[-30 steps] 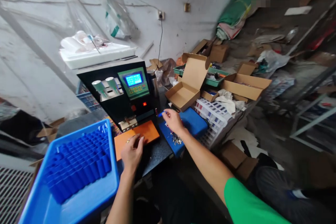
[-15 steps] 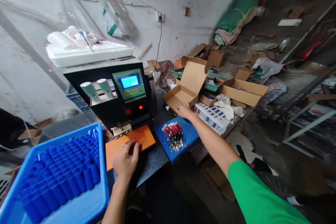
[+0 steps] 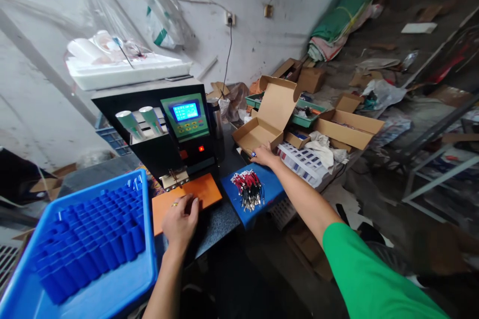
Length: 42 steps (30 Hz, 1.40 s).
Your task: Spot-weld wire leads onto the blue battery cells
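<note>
My left hand (image 3: 181, 222) rests on the orange board (image 3: 205, 193) in front of the black machine (image 3: 149, 154). Its fingers are bent loosely, the thumb stands apart, and nothing shows in it. My right hand (image 3: 265, 155) reaches to the front edge of the open cardboard box (image 3: 258, 135). A small blue piece (image 3: 253, 154) shows at its fingertips, too small to name. Just below this hand, a bundle of red and black wires (image 3: 249, 188) with white ends and metal tips lies on the blue mat (image 3: 234, 204).
At the left stands a blue crate (image 3: 149, 239) holding rows of blue cylindrical sleeves (image 3: 93, 234). The machine has a lit screen (image 3: 186, 113) and two silver-green tubes (image 3: 130, 124). A white plastic basket (image 3: 303, 162) and another cardboard box (image 3: 346, 129) lie to the right.
The small blue piece now shows at my right fingertips; before, it was not visible. My left hand stays on the orange board. The view has shifted slightly.
</note>
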{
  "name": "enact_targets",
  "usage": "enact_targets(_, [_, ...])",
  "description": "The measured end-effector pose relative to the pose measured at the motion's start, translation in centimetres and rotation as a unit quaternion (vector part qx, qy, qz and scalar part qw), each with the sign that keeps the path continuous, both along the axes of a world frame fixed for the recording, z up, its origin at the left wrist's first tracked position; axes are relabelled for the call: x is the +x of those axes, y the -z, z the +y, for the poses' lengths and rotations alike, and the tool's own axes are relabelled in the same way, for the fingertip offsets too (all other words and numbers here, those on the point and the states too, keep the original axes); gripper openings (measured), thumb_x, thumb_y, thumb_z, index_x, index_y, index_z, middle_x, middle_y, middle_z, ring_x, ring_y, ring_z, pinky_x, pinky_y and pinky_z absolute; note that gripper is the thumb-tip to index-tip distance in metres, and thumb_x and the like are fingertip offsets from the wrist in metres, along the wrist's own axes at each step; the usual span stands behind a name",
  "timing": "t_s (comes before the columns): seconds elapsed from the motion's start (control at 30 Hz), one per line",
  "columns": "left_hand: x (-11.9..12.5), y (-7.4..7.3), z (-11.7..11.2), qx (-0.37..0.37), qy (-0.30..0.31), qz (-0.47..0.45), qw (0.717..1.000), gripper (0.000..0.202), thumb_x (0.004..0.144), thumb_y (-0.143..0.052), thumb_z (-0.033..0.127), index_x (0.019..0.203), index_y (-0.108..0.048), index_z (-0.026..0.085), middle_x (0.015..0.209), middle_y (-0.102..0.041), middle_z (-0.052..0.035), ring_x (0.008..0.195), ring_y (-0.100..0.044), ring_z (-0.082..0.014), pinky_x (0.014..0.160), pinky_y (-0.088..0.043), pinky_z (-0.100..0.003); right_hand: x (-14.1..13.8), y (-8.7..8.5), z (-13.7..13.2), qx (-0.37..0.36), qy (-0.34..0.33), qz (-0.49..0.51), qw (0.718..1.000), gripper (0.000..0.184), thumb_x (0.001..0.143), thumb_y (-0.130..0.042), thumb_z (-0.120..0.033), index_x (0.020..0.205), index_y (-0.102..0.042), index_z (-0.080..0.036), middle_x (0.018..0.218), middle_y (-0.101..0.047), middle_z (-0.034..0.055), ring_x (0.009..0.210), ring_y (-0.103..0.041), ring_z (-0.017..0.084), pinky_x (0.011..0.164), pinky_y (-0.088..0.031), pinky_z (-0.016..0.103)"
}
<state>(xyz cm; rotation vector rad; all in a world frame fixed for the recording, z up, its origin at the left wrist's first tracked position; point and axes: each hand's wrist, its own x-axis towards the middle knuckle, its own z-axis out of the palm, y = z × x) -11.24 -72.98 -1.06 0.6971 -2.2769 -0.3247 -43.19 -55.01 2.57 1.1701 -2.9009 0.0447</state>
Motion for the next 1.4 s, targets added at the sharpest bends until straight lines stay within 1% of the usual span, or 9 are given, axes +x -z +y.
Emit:
enact_targets(0.23, [0.0, 0.0, 0.2, 0.006, 0.010, 0.002, 1.000, 0.032, 0.090, -0.055, 0.046, 0.099, -0.072, 0.021, 0.095, -0.074, -0.0062, 0.085, -0.068, -0.0221, 0.072, -0.045, -0.031, 0.3, -0.2, 0.3, 0.001, 0.011, 0.008, 1.000, 0.037, 0.086, -0.069, -0.041, 0.104, -0.074, -0.010, 0.108, -0.072, 0.0204, 0.119, -0.055, 0.036, 0.117, -0.007, 0.058])
enact_targets(0.33, [0.0, 0.0, 0.2, 0.012, 0.011, -0.001, 1.000, 0.032, 0.090, -0.055, 0.046, 0.100, -0.072, 0.021, 0.094, -0.074, -0.0060, 0.086, -0.067, -0.0226, 0.072, -0.044, -0.031, 1.1, -0.6, 0.8, -0.047, 0.002, 0.048, 0.998, 0.040, 0.084, -0.070, -0.040, 0.107, -0.072, -0.007, 0.116, -0.068, 0.0231, 0.124, -0.051, 0.037, 0.118, -0.009, 0.057])
enact_targets(0.47, [0.0, 0.0, 0.3, 0.017, 0.006, -0.002, 1.000, 0.034, 0.090, -0.054, 0.048, 0.100, -0.072, 0.021, 0.094, -0.074, -0.0061, 0.085, -0.067, -0.0226, 0.071, -0.044, -0.031, 2.6, -0.8, 1.7, -0.186, 0.015, 0.070, 0.980, 0.031, 0.093, -0.057, -0.029, 0.114, -0.067, -0.009, 0.119, -0.067, 0.0205, 0.119, -0.055, 0.030, 0.109, -0.033, 0.044])
enact_targets(0.57, [-0.1, 0.1, 0.2, 0.017, -0.001, -0.008, 1.000, 0.034, 0.090, -0.053, 0.048, 0.101, -0.072, 0.022, 0.094, -0.074, -0.0059, 0.084, -0.067, -0.0232, 0.070, -0.043, -0.031, 3.9, -0.3, 1.9, -0.223, 0.013, -0.043, 0.974, 0.021, 0.094, -0.053, -0.022, 0.100, -0.072, -0.014, 0.100, -0.074, 0.0123, 0.097, -0.066, 0.023, 0.087, -0.046, 0.029])
enact_targets(0.7, [0.0, 0.1, 0.1, 0.020, 0.008, -0.005, 1.000, 0.034, 0.091, -0.052, 0.047, 0.101, -0.072, 0.022, 0.097, -0.074, -0.0060, 0.087, -0.067, -0.0232, 0.072, -0.043, -0.031, 5.4, 0.9, 1.6, -0.204, 0.004, -0.146, 0.968, 0.017, 0.088, -0.059, -0.017, 0.083, -0.074, -0.017, 0.080, -0.075, 0.0062, 0.081, -0.069, 0.019, 0.073, -0.044, 0.023])
enact_targets(0.97, [0.1, -0.1, 0.2, 0.030, 0.007, -0.004, 1.000, 0.033, 0.090, -0.053, 0.046, 0.102, -0.072, 0.022, 0.098, -0.074, -0.0063, 0.089, -0.067, -0.0232, 0.072, -0.044, -0.031, 7.2, 2.0, 0.9, -0.171, 0.041, -0.159, 0.972, 0.017, 0.085, -0.064, -0.024, 0.078, -0.075, -0.015, 0.078, -0.075, 0.0105, 0.078, -0.069, 0.021, 0.064, -0.040, 0.024])
enact_targets(1.1, [0.0, -0.3, 0.3, 0.029, 0.009, -0.001, 1.000, 0.033, 0.090, -0.053, 0.046, 0.102, -0.072, 0.022, 0.096, -0.074, -0.0061, 0.088, -0.067, -0.0229, 0.072, -0.044, -0.031, 7.5, 2.5, 0.7, -0.177, 0.052, -0.167, 0.969, 0.020, 0.086, -0.061, -0.021, 0.073, -0.074, -0.013, 0.070, -0.073, 0.0114, 0.072, -0.068, 0.020, 0.061, -0.038, 0.024])
enact_targets(1.27, [0.0, -0.4, 0.4, 0.028, 0.007, -0.003, 1.000, 0.033, 0.090, -0.052, 0.046, 0.102, -0.072, 0.022, 0.097, -0.075, -0.0066, 0.088, -0.067, -0.0238, 0.071, -0.043, -0.031, 6.9, 3.6, 0.7, -0.234, 0.049, -0.171, 0.956, 0.024, 0.083, -0.063, -0.023, 0.061, -0.069, -0.015, 0.062, -0.069, 0.0081, 0.068, -0.066, 0.019, 0.063, -0.040, 0.025])
enact_targets(1.4, [0.0, -0.4, 0.4, 0.028, 0.010, -0.001, 1.000, 0.033, 0.090, -0.052, 0.046, 0.102, -0.072, 0.022, 0.097, -0.075, -0.0070, 0.088, -0.067, -0.0238, 0.073, -0.044, -0.032, 6.0, 4.0, 1.0, -0.361, 0.068, -0.218, 0.904, 0.023, 0.078, -0.066, -0.027, 0.058, -0.065, -0.017, 0.057, -0.065, 0.0026, 0.063, -0.063, 0.017, 0.064, -0.043, 0.024])
